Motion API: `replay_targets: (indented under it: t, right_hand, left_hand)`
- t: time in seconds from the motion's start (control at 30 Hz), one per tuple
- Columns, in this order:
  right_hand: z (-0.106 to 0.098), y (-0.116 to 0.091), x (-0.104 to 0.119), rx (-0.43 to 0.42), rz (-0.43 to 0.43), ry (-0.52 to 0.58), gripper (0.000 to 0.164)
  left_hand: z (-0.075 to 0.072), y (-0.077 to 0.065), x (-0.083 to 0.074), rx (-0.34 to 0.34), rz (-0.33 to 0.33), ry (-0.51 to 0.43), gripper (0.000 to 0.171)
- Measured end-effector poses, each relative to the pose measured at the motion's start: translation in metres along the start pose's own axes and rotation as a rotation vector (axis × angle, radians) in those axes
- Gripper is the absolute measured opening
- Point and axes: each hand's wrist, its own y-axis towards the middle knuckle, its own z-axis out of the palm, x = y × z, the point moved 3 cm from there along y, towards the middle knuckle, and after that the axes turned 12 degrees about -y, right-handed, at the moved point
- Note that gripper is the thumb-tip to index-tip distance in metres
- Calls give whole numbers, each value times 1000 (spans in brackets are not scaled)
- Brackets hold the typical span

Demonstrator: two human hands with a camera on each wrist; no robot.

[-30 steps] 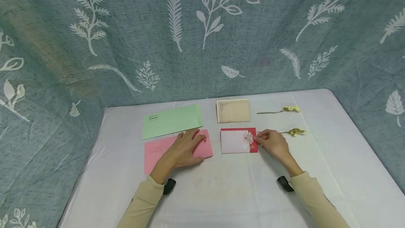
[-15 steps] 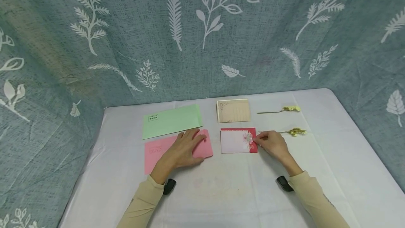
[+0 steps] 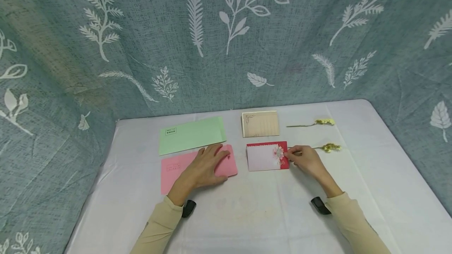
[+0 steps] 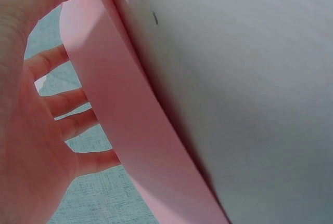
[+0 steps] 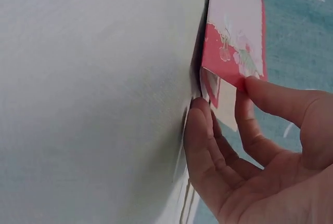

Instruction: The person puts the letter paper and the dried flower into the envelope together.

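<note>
Your right hand (image 3: 308, 159) pinches the right edge of the red card (image 3: 259, 158), right of center and just nearer than the beige card (image 3: 261, 124); your left hand (image 3: 205, 169) rests, fingers spread, on the pink envelope (image 3: 180, 164) to the left. The red card looks light, fairly stiff and easily creased; its layered side may gape, so pinch all layers gently. Your right hand hides part of the near flower (image 3: 331, 147); your left fingertips' contact is unclear in the wrist view.
</note>
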Motion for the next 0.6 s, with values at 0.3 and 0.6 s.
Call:
replay_targets:
  t: [0.3,0.6]
  right_hand:
    - [-3,1,2,49,21,153,32]
    - [-5,4,3,-15,16,187,30]
  left_hand:
    - [-2,-1,-1,-19,9,-23,65]
    - [-2,-1,-1,-26,3,-17,66]
